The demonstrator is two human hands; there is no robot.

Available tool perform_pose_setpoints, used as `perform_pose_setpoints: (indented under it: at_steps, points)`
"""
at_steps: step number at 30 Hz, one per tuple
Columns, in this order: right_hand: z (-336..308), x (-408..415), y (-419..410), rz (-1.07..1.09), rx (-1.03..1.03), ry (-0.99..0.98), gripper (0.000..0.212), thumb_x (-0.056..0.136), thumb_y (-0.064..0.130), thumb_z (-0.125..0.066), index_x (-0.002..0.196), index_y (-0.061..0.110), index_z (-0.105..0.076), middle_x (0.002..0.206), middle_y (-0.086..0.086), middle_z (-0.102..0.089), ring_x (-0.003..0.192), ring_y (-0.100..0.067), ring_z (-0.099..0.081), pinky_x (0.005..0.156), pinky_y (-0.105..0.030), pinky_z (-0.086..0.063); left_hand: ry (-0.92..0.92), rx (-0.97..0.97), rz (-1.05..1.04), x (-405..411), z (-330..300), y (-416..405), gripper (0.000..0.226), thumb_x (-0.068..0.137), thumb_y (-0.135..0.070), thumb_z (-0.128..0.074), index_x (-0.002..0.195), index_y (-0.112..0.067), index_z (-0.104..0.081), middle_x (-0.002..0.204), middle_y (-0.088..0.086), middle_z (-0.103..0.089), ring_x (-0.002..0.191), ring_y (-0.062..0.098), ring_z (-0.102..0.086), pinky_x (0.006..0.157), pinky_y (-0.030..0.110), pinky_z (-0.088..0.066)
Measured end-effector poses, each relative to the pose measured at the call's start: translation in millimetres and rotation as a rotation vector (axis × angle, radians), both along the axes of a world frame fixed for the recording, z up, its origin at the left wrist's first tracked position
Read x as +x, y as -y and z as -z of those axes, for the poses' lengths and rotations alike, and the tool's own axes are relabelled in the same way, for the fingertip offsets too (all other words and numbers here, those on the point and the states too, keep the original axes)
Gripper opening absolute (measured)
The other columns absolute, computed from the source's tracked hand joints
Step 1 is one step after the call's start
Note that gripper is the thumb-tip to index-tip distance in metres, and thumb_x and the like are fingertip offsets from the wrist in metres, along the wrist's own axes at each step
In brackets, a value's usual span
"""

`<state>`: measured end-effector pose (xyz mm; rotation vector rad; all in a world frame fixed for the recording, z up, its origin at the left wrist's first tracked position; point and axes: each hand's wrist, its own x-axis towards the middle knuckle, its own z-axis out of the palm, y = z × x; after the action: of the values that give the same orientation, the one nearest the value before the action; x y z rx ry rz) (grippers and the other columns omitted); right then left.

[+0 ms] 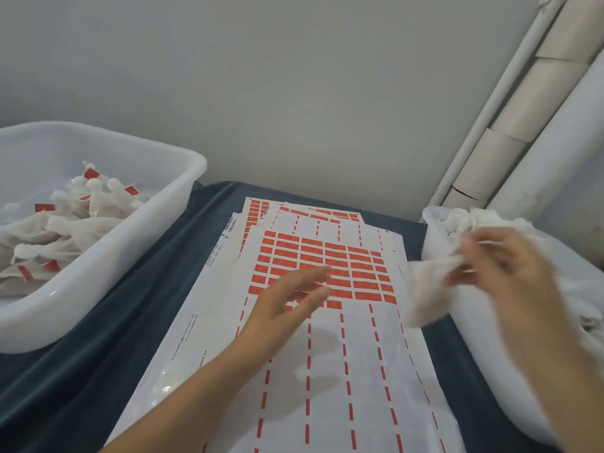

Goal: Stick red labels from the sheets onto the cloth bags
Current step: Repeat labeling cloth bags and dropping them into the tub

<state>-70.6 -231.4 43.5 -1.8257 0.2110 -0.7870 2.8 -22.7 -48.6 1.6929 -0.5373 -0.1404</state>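
A white cloth bag (428, 286) is pinched, seemingly at its top, by the blurred right hand (500, 266); the left hand (287, 305) is held released, fingers straight, above the label sheet (330, 266).

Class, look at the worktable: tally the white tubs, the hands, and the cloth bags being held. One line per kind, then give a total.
White tubs: 2, left tub and right tub
Hands: 2, left hand and right hand
Cloth bag held: 1, cloth bag
Total: 5
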Motion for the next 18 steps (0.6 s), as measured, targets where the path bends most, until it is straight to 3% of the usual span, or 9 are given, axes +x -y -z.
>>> perform_pose_setpoints:
  at_steps: [2,4,9,12,16,18]
  points:
    - [26,15,-34,-0.101,0.043,-0.194,0.005,0.085,0.027,-0.059,0.088,0.023,-0.060,0.077,0.004,-0.070,0.061,-0.012,-0.068,0.052,-0.014,-0.052,0.011,0.015,0.038,0,4,-6,0.049,0.064,-0.077,-0.048,0.112,-0.065,-0.043,0.115,-0.043,-0.048,0.108,-0.020,-0.044,0.072,0.003,-0.041]
    - [48,29,-64,-0.170,0.214,-0.313,0.016,0.082,0.031,-0.061,0.095,0.021,-0.061,0.083,0.003,-0.071,0.069,-0.012,-0.071,0.055,-0.015,-0.053,0.019,0.010,0.078,-1,6,-14,0.058,0.059,-0.082,-0.049,0.114,-0.072,-0.034,0.120,-0.047,-0.041,0.113,-0.020,-0.040,0.076,0.001,-0.040]
    - [84,39,-102,-0.341,0.497,-0.282,0.025,0.067,0.032,-0.066,0.089,0.020,-0.068,0.083,0.002,-0.073,0.079,-0.019,-0.072,0.060,-0.021,-0.056,-0.013,0.008,0.002,5,5,-20,0.035,0.066,-0.067,-0.059,0.100,-0.060,-0.053,0.106,-0.050,-0.049,0.106,-0.025,-0.042,0.081,0.006,-0.037]
    - [90,41,-101,-0.294,0.407,-0.227,0.024,0.066,0.037,-0.065,0.086,0.024,-0.068,0.084,0.009,-0.072,0.078,-0.013,-0.071,0.058,-0.018,-0.054,-0.099,-0.032,-0.072,8,6,-13,0.033,0.060,-0.060,-0.061,0.092,-0.052,-0.060,0.099,-0.036,-0.060,0.101,-0.005,-0.057,0.084,0.014,-0.047]
    - [92,38,-96,-0.209,0.269,-0.197,0.028,0.064,0.046,-0.061,0.083,0.024,-0.065,0.078,0.019,-0.069,0.072,-0.003,-0.065,0.055,-0.007,-0.047,-0.121,0.010,-0.129,6,4,-8,0.028,0.059,-0.057,-0.058,0.081,-0.043,-0.065,0.075,-0.035,-0.063,0.080,-0.012,-0.058,0.056,0.005,-0.046]
    - [93,36,-91,-0.172,0.262,-0.186,0.028,0.066,0.046,-0.059,0.081,0.024,-0.064,0.078,0.017,-0.068,0.072,-0.003,-0.064,0.056,-0.004,-0.046,-0.105,0.019,-0.137,5,2,-10,0.033,0.059,-0.058,-0.055,0.079,-0.035,-0.067,0.074,-0.030,-0.065,0.076,-0.009,-0.060,0.053,0.004,-0.045]
